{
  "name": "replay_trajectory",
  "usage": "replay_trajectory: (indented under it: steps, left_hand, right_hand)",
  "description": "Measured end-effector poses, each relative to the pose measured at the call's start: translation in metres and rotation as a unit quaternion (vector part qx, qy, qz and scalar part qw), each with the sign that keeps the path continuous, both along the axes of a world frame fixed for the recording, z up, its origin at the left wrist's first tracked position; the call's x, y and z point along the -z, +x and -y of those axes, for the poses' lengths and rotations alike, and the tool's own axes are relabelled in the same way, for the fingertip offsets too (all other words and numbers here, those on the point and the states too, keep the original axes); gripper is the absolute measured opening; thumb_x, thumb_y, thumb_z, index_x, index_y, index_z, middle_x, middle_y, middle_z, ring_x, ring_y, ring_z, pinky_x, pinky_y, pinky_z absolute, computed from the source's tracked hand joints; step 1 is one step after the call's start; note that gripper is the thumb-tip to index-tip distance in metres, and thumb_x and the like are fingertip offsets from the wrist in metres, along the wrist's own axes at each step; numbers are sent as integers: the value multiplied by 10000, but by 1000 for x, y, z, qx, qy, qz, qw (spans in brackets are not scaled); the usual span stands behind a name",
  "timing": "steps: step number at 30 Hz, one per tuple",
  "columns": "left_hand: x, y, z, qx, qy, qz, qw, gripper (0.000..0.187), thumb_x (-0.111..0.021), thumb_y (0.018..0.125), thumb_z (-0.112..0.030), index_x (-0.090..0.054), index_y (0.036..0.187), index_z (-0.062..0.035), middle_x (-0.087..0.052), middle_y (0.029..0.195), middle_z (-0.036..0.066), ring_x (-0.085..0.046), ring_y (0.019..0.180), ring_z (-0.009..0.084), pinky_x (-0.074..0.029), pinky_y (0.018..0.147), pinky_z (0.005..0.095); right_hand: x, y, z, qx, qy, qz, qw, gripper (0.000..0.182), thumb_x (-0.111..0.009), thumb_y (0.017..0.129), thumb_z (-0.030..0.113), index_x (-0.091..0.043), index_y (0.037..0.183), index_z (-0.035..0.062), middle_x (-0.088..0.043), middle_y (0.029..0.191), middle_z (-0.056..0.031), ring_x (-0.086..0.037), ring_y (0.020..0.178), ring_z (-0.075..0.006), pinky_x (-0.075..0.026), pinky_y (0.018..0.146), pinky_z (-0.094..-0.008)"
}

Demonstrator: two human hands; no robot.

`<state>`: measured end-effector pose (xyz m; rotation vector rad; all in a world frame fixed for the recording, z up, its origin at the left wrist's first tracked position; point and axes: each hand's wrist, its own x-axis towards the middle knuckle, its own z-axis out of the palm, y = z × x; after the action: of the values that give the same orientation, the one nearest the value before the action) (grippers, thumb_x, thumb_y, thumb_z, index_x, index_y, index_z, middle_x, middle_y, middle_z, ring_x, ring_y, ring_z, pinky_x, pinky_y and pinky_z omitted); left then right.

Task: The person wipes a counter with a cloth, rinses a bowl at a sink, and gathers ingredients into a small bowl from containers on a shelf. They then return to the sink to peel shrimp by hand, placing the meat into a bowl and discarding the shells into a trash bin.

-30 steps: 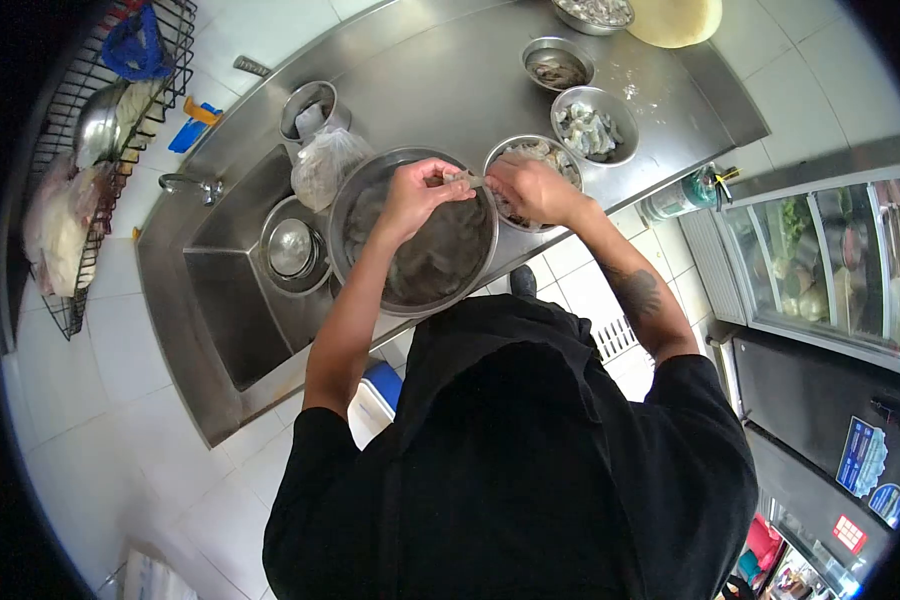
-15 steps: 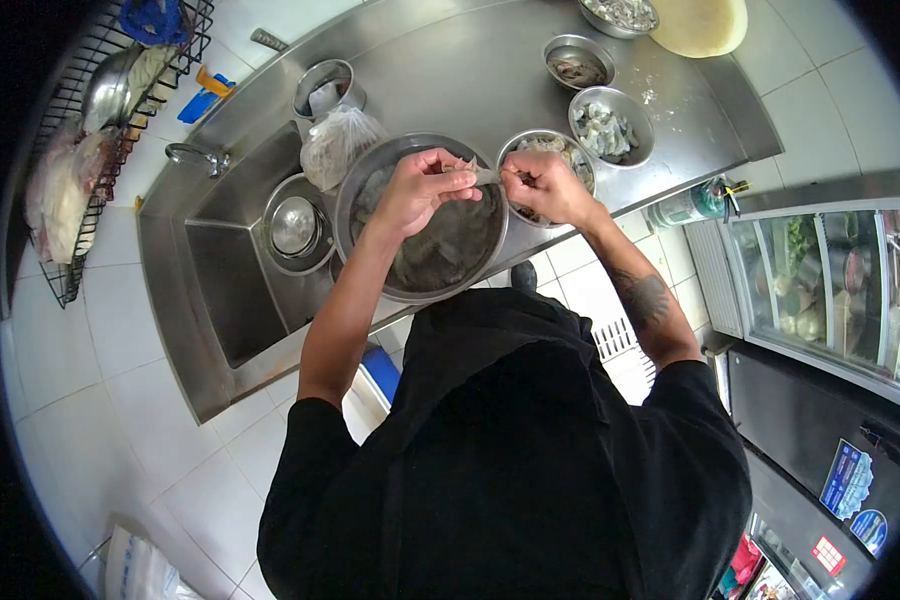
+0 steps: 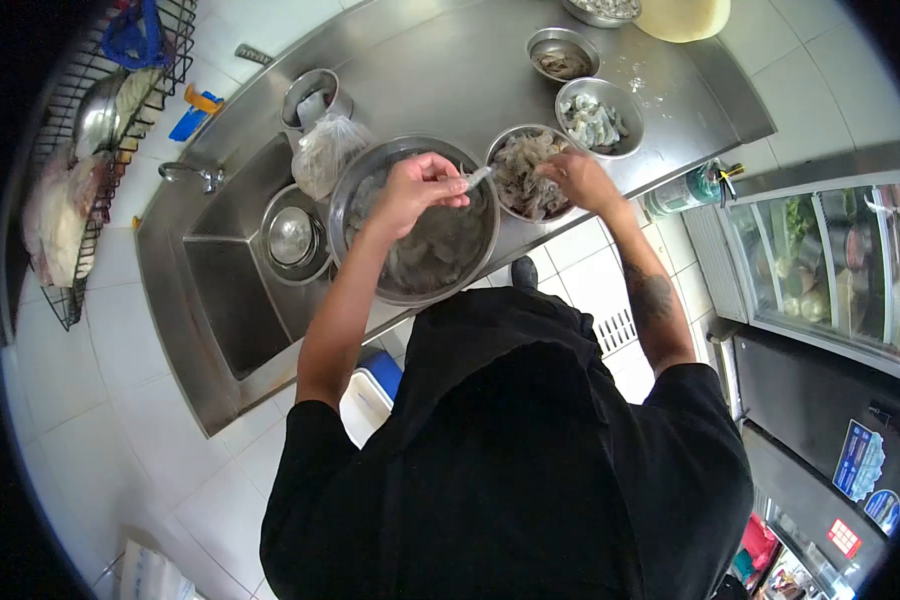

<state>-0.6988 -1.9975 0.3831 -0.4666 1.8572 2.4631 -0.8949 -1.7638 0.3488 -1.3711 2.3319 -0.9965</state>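
Note:
Over the large metal bowl (image 3: 347, 225) of greyish shrimp in liquid, my left hand (image 3: 420, 195) pinches a pale peeled shrimp (image 3: 478, 178) between thumb and fingertips. My right hand (image 3: 582, 180) is at the right side of a smaller bowl heaped with shells and heads (image 3: 526, 170). Its fingers are bent down at the pile, and whether they hold anything is unclear. Just behind sits a bowl of pale peeled shrimp (image 3: 592, 122).
Farther back are a small bowl with dark bits (image 3: 562, 60) and a pale round board (image 3: 682, 15). A plastic bag (image 3: 328, 155) and metal pot (image 3: 315, 98) stand left of the large bowl, near the sink (image 3: 235, 290). A wire rack (image 3: 65, 100) hangs far left.
My right hand has parted from my left and moved right, over the shell bowl. The pale shrimp stays in my left hand. The view has shifted slightly.

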Motion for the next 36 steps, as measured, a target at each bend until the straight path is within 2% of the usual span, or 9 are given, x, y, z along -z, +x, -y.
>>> replay_trajectory:
  steps: [1,2,4,6,8,9,12,13,36]
  left_hand:
    - [1,-2,-3,5,-21,5,1000,119,-682,875,-37,-569,910,-29,-656,858,78,-689,781,182,-561,697,265]
    - [3,-7,-7,9,-24,5,1000,119,-682,875,-37,-569,910,-29,-656,858,78,-689,781,182,-561,697,265]
    - [8,-11,-19,11,-28,-39,999,128,-681,875,-29,-553,885,-34,-657,853,77,-689,785,182,-561,698,262]
    - [9,-13,-29,24,-37,-59,997,152,-699,863,-39,-554,905,-28,-660,832,45,-687,773,155,-546,657,245]
    - [1,-10,-32,23,-399,-106,911,209,-726,837,-54,-558,957,-22,-661,801,48,-681,747,121,-535,621,262]
    - [-4,-7,-32,42,-508,-115,853,268,-732,813,-72,-560,1015,-39,-672,818,97,-701,734,197,-538,612,335]
    - [-17,-8,-43,66,-581,-208,784,269,-717,809,-85,-566,1030,-61,-672,876,145,-683,774,322,-541,649,405]
    - [-17,-8,-45,75,-587,-209,779,239,-692,822,-95,-566,1023,-71,-674,903,152,-646,805,386,-527,644,442]
    - [-21,-25,-53,134,-554,-228,789,100,-633,853,-27,-570,928,-7,-610,916,164,-623,798,378,-509,660,434]
  right_hand:
    - [-2,13,7,32,-13,38,999,299,-626,920,302,-676,908,8,-640,764,-149,-622,692,-267,-478,671,-412]
    - [-19,34,16,44,-67,153,985,304,-607,944,292,-669,914,-5,-629,707,-97,-595,648,-192,-471,599,-360]
    - [-38,60,30,24,-105,430,897,284,-613,944,266,-659,904,-12,-602,678,-29,-538,583,-103,-427,509,-272]
    - [-30,65,37,9,-104,449,887,259,-615,939,244,-654,891,-8,-590,678,-14,-512,559,-75,-397,481,-237]
    - [-28,63,39,-11,-105,467,878,235,-617,935,222,-649,878,-4,-578,678,1,-486,535,-48,-366,453,-201]
    - [-27,62,39,1,-95,480,872,202,-615,922,188,-645,867,-4,-574,670,-3,-476,513,-56,-361,440,-208]
    - [-28,58,39,20,-62,502,862,135,-609,889,121,-640,857,-6,-567,654,-8,-466,493,-65,-356,426,-214]
    - [-28,56,39,25,-39,509,860,103,-606,869,87,-640,857,-9,-564,647,-9,-467,494,-66,-358,424,-215]
    - [-35,52,22,36,-60,488,870,153,-627,883,122,-662,829,-17,-561,628,-13,-482,493,-74,-380,433,-238]
